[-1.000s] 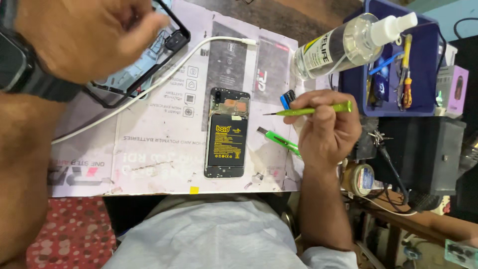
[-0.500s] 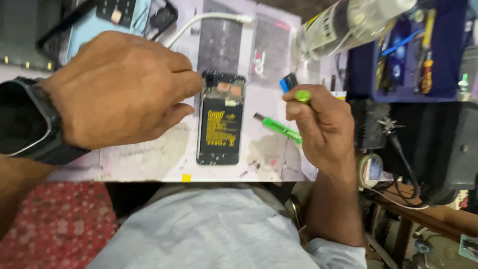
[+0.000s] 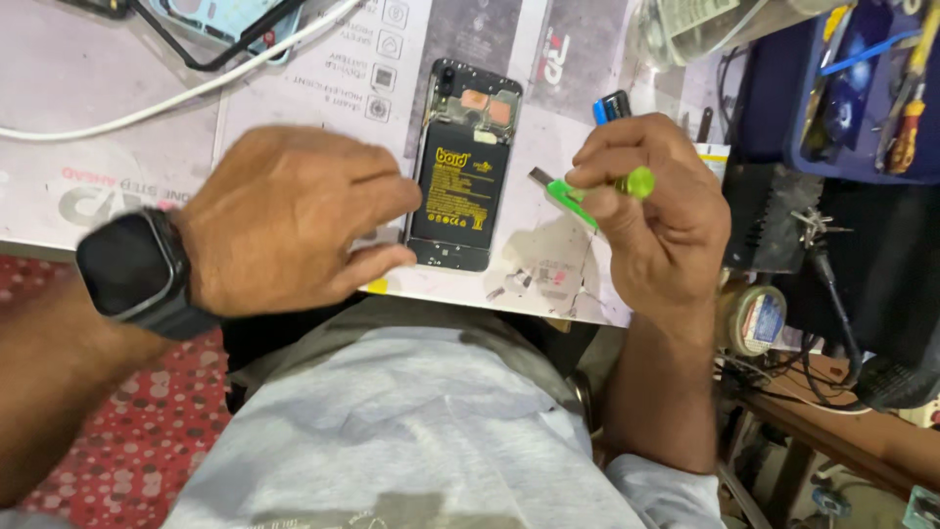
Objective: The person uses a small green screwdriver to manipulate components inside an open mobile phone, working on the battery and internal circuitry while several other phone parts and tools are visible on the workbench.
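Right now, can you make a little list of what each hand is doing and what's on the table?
left hand: hovers spread beside the opened phone; touching or not cannot be told
right hand: fingers closed on a green tool
opened phone: back cover off, yellow-and-black battery showing, lying flat on the work mat
also on the mat: white cable, green flat tool
wrist: black smartwatch
right side: blue tray with screwdrivers
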